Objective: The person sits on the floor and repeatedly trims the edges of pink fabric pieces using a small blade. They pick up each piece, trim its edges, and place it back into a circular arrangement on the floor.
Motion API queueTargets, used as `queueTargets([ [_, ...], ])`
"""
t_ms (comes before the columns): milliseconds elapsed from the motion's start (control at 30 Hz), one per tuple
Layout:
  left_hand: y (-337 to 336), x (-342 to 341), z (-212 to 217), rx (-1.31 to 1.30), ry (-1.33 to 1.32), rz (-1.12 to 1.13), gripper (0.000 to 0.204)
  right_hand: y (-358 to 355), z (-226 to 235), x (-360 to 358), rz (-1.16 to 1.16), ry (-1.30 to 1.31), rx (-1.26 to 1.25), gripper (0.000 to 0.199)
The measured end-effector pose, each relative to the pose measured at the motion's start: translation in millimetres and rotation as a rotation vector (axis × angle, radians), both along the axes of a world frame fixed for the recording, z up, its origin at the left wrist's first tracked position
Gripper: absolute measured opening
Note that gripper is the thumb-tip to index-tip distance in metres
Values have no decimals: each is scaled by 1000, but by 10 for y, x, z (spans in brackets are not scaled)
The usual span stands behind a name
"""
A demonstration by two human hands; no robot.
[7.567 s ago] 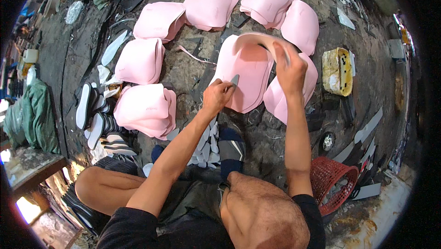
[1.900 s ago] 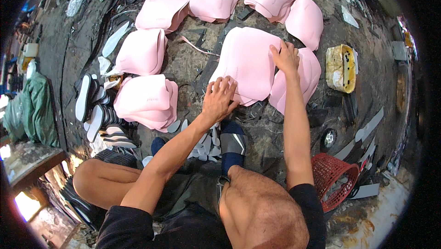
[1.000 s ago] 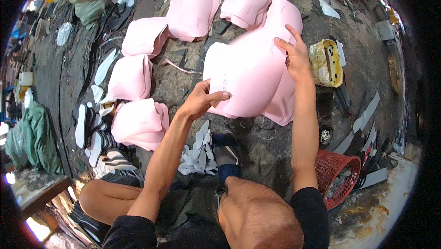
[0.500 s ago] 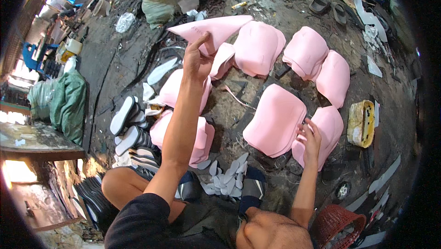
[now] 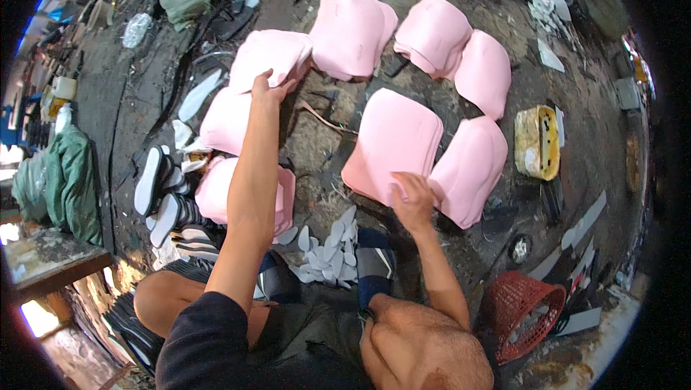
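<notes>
Thin pink sheets with rounded corners, foam-like in look, lie in several stacks in a rough ring on the floor. At the upper left, my left hand [image 5: 272, 88] is closed on the near edge of the top pink sheet of one stack [image 5: 272, 50], thumb above; the fingers beneath are partly hidden. My right hand [image 5: 412, 199] has bent fingers at the near right corner of the middle pink stack [image 5: 396, 131]. Its top sheet appears to be raised there, with a darker pink layer showing below.
Grey teardrop-shaped pieces [image 5: 335, 250] lie between my feet. Slipper soles [image 5: 150, 180] are piled at the left. A red plastic basket [image 5: 525, 311] stands near right, below a yellow-and-white container [image 5: 536, 142]. Green sacks [image 5: 75, 181] sit at far left.
The pink sheet that my left hand held up has come down onto the upper-left stack. My right hand has moved from the right-hand stack's edge to the middle stack's near corner. The view has shifted.
</notes>
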State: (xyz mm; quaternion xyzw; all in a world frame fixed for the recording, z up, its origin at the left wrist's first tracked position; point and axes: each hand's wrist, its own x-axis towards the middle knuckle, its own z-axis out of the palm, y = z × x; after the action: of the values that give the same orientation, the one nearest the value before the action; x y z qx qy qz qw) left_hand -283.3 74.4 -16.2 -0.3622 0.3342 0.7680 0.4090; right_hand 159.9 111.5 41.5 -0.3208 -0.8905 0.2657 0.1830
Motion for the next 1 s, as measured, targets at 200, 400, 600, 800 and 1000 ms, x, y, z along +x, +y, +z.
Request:
queueTargets([
  [200, -658, 1281, 693, -70, 524, -67, 52, -125, -86, -196, 306, -60, 260, 28],
  [400, -1577, 2916, 432, -833, 1269, -785, 31, -112, -309, -327, 579, -239, 429, 24],
  [600, -1705, 3625, 168, -1032, 1449, -980, 34, 1908, -283, -453, -333, -208, 638, 28],
  [800, -1884, 3312, 375, -1067, 1628, -992, 15, 1556, 1869, -804, -37, 359, 511, 18],
  [1000, -1607, 3088, 582, -537, 866, -410, 14, 697, 615, -328, 348, 68, 464, 17],
])
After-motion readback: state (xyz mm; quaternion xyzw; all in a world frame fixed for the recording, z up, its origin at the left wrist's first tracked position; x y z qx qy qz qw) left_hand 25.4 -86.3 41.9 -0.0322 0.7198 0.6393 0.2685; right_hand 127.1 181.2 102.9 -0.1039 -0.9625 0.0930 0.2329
